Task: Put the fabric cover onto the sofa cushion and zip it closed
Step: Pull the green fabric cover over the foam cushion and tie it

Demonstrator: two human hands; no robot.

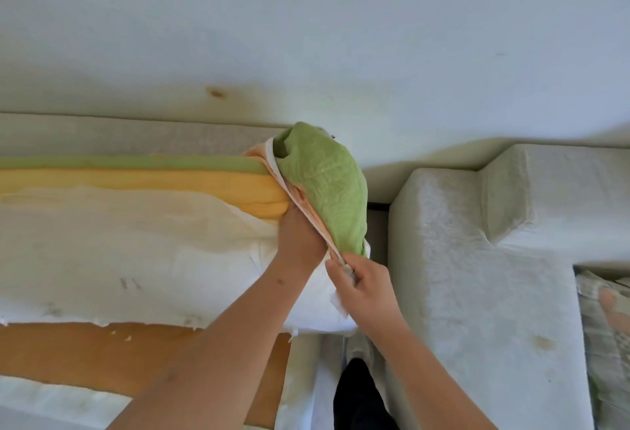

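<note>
Fingers of our right hand (364, 288) pinch the hem of the one green cover (324, 184); our left hand (300, 235) presses the single cushion (136, 231), fingers hidden, so we cannot tell their curl.

The left hand (300, 230) has fingertips hidden under the cover (324, 184); the cushion (102, 235) runs off left.

The cover (324, 184) caps the cushion's (119, 242) right end, left of the sofa (477, 259).

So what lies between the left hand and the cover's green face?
In the head view, only the cover's own pale hem and peach lining; the left hand lies beside them, the right hand pinches the hem.
</note>
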